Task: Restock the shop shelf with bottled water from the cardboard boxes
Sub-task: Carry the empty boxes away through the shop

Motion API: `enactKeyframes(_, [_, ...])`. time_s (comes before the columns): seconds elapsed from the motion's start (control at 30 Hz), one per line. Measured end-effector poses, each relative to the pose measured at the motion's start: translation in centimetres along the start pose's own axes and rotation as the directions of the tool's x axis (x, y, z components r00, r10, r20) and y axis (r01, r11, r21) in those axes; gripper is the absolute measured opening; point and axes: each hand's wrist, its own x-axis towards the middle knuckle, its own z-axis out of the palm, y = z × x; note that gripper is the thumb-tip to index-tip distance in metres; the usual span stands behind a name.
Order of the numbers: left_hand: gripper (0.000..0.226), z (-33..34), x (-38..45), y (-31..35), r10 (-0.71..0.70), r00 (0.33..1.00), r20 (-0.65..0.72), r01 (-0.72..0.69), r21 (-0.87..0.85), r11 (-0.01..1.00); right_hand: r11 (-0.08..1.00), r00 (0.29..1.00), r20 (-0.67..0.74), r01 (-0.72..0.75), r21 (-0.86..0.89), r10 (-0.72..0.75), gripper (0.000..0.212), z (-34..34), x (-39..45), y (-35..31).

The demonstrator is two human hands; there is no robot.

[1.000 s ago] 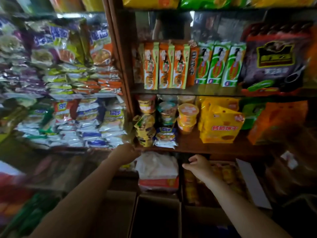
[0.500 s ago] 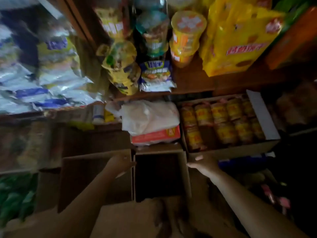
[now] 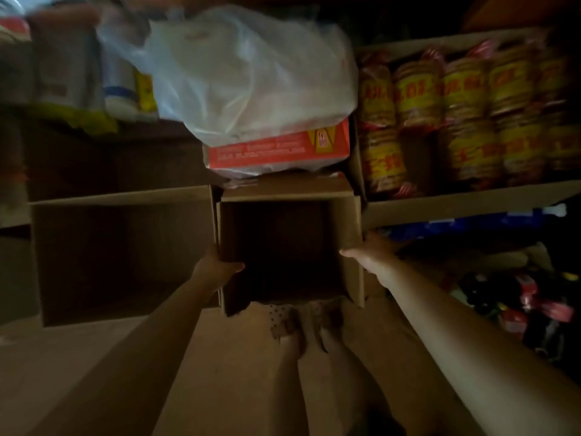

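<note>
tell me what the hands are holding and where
Both grip the open cardboard box: left hand on its left wall, right hand on its right wall.

Both arms reached out and down; left hand curled over one wall of the box, thumb inside; right hand gripped the opposite wall.

Your left hand & right hand grip opposite walls of the open box; white bag just behind it.
</note>
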Motion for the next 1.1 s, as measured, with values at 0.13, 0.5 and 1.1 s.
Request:
enactKeyframes(0.13, [0.048,0.9,2.1,-1.7,0.012,0.999,-0.047,-0.007,0.108,0.994,0.999,0.998,-0.058,0.03,-0.03,-0.032,0.049,1.4,2.2,1.3])
enactKeyframes(0.5, [0.034,-1.6,-2.7,0.2,0.017,1.0,-0.004,-0.016,0.178,0.984,0.987,0.994,-0.082,0.057,-0.149,-0.07,0.02,-1.2,-3.5,-1.1])
enactKeyframes(1.1, [0.037,-13.2,-29.7,-1.7,0.135,0.99,0.037,-0.119,-0.291,0.949,0.804,0.927,0.044,0.346,-0.485,-0.372,0.051,-8.9,-31.0,-8.3])
